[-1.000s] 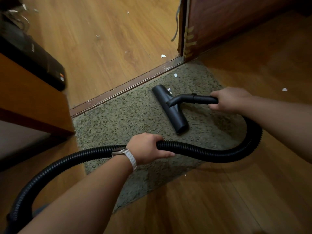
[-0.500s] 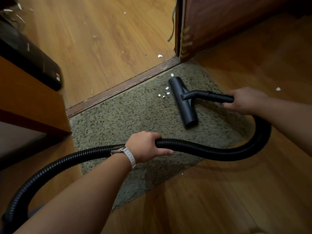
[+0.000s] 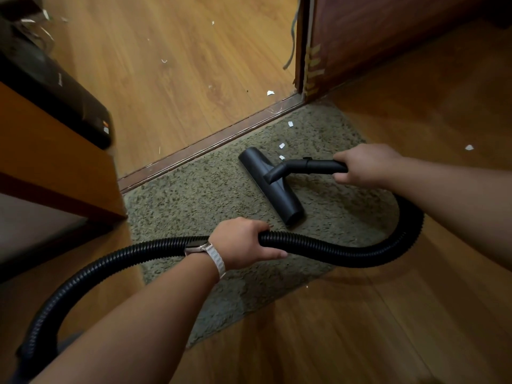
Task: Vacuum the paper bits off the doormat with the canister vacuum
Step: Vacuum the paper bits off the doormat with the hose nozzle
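The doormat [image 3: 194,195] butts the threshold strip [image 3: 205,139] along its far edge. A wooden cabinet [image 3: 55,162] crowds its left corner, and open wood floor [image 3: 415,314] lies near and right. The floor head [image 3: 270,187] sits mid-mat, with paper bits [image 3: 282,145] just beside its far end. The right hand [image 3: 365,164] wraps its fingers round the wand [image 3: 318,166]. The left hand [image 3: 243,243] curls closed round the hose [image 3: 346,256] over the mat's near part.

Hose [image 3: 133,252] — cut off (lower-left corner) — its far end unseen.

The wood-laminate floor [image 3: 360,328] carries an olive shag doormat [image 3: 194,195] at centre frame. White paper scraps [image 3: 270,92] dot the boards at upper centre.
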The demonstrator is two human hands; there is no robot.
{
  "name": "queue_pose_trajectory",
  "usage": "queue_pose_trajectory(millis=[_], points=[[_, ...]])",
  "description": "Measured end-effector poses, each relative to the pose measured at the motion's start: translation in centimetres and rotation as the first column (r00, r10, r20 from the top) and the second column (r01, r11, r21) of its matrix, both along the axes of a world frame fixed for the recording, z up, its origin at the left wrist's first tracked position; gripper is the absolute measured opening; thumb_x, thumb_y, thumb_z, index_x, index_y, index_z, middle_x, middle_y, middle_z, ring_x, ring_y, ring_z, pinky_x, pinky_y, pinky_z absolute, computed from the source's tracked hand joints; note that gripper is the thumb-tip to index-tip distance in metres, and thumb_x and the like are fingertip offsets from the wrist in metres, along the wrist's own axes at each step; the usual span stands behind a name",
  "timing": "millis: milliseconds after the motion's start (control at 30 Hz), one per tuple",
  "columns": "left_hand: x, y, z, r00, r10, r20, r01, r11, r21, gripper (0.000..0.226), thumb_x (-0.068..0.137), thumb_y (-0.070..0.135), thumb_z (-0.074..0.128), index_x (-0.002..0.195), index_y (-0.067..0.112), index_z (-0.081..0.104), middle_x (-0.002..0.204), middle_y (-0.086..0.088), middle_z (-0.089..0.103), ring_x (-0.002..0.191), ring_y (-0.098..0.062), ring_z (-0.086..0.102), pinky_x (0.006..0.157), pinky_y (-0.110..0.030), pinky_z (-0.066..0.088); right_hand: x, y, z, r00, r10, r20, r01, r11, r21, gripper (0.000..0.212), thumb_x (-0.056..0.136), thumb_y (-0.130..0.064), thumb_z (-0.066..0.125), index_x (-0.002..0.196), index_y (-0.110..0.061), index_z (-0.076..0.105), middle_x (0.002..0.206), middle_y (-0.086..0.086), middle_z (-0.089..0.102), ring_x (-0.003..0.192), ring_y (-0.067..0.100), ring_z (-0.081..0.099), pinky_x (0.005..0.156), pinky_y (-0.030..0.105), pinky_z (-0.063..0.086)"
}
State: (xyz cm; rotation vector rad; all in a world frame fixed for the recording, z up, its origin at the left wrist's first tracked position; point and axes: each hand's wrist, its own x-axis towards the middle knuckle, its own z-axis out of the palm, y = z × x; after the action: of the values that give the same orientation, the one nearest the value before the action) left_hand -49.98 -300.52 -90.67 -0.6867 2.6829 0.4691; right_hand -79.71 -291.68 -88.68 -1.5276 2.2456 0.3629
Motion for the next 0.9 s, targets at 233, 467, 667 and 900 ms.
queue_pose_trajectory(millis=[233,467,667,900], points=[[0.5,-0.4,0.1,1.0,0.014,0.025,-0.014,1.0,-0.004,0.06,0.071,0.088,0.05,0.082,0.03,0.057,0.067,0.012,0.058,0.061,-0.003,0.056,0.055,-0.025,0.045,0.6,-1.5,-0.5,0.997,-0.076,0.009,0.076,0.996,-0.045,0.018,0.096,-0.049,0.052,0.101,-0.033,0.055,0.078,-0.003,0.06,0.065,0.016,0.059,0.05,0.028,0.04],[0.4,-0.5,-0.6,0.999,0.034,0.025,-0.034,0.999,0.026,0.062,0.069,0.091,0.046,0.083,0.031,0.057,0.069,0.012,0.059,0.063,-0.003,0.057,0.059,-0.026,0.051,-0.7,-0.9,-0.6,0.99,-0.141,0.007,0.141,0.989,-0.033,0.02,0.096,-0.051,0.053,0.107,-0.036,0.056,0.078,-0.003,0.062,0.066,0.016,0.061,0.05,0.027,0.043],[-0.3,-0.3,-1.4,0.999,0.046,0.0,-0.046,0.998,0.033,0.062,0.066,0.093,0.045,0.078,0.033,0.052,0.069,0.012,0.059,0.064,-0.005,0.058,0.059,-0.028,0.051,-4.0,2.8,-0.9,0.966,-0.26,0.007,0.26,0.966,0.009,0.032,0.096,-0.052,0.053,0.12,-0.031,0.057,0.083,0.0,0.062,0.071,0.019,0.061,0.053,0.028,0.046],[-0.7,-0.1,-1.5,0.999,0.051,-0.002,-0.051,0.998,0.047,0.059,0.066,0.092,0.047,0.075,0.034,0.049,0.069,0.013,0.059,0.065,-0.006,0.058,0.06,-0.027,0.05,-5.6,4.4,-1.5,0.937,-0.349,0.017,0.349,0.937,0.022,0.039,0.095,-0.055,0.054,0.122,-0.028,0.059,0.082,0.004,0.063,0.07,0.022,0.062,0.052,0.028,0.045]])
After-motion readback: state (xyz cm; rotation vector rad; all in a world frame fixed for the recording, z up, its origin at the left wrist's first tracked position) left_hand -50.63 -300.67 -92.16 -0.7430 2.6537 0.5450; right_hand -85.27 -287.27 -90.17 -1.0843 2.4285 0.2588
